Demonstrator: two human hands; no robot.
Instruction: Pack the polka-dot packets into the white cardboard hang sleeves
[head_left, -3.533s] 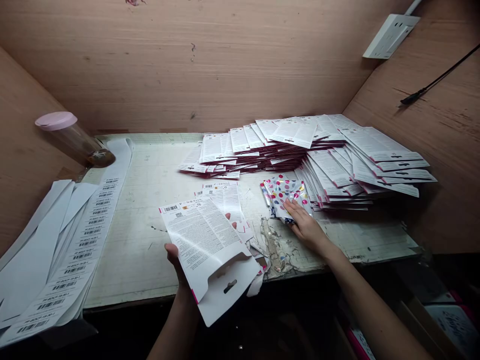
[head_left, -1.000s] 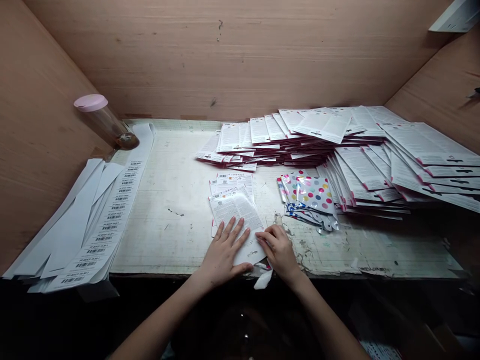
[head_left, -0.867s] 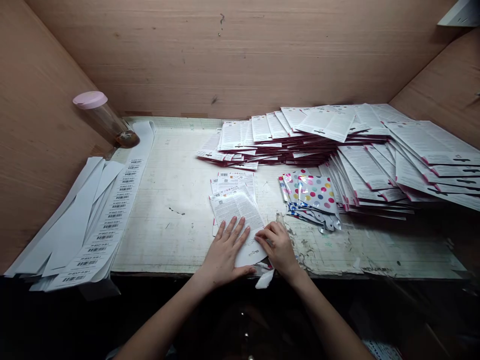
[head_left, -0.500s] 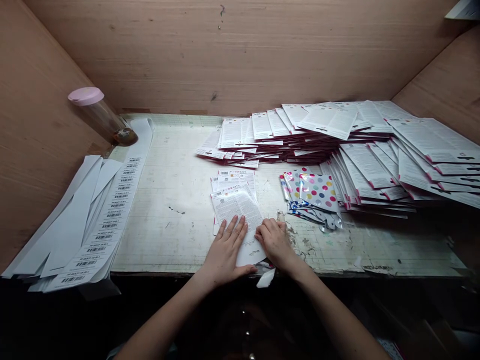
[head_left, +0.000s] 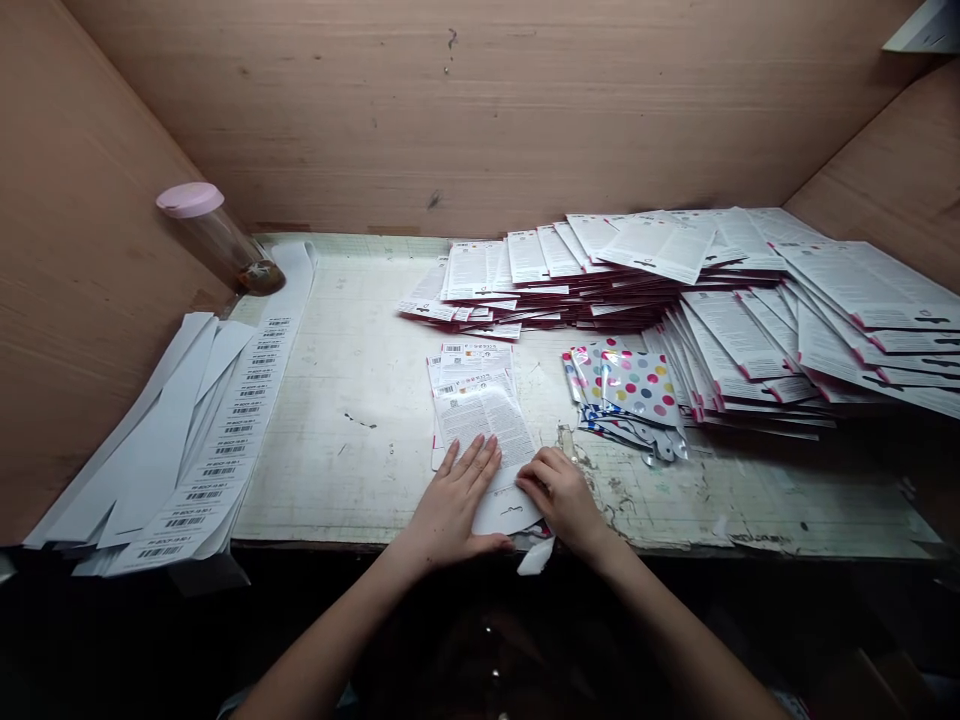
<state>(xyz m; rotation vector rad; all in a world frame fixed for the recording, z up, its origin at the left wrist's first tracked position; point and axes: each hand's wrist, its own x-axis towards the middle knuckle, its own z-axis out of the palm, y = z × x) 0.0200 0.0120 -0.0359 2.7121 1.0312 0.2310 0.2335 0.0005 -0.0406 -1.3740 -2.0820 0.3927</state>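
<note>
A white printed card packet point(head_left: 491, 425) lies on top of a small pile of like packets near the table's front edge. My left hand point(head_left: 454, 505) lies flat on its lower left part, fingers stretched out. My right hand point(head_left: 562, 495) rests at the packet's lower right edge with its fingers curled down onto the card. A few polka-dot foil pieces point(head_left: 634, 385) lie just to the right of the pile.
A large fanned heap of white and red card packets point(head_left: 720, 290) fills the back right of the worn table point(head_left: 337, 450). Barcode label strips point(head_left: 217, 440) hang over the left edge. A pink-lidded jar point(head_left: 217, 240) leans in the back left corner. Wooden walls close three sides.
Earlier my left hand held a packet up while my right touched the foil pieces. The packet now lies on the pile, both hands pressing on it; in the last second they barely shifted.
</note>
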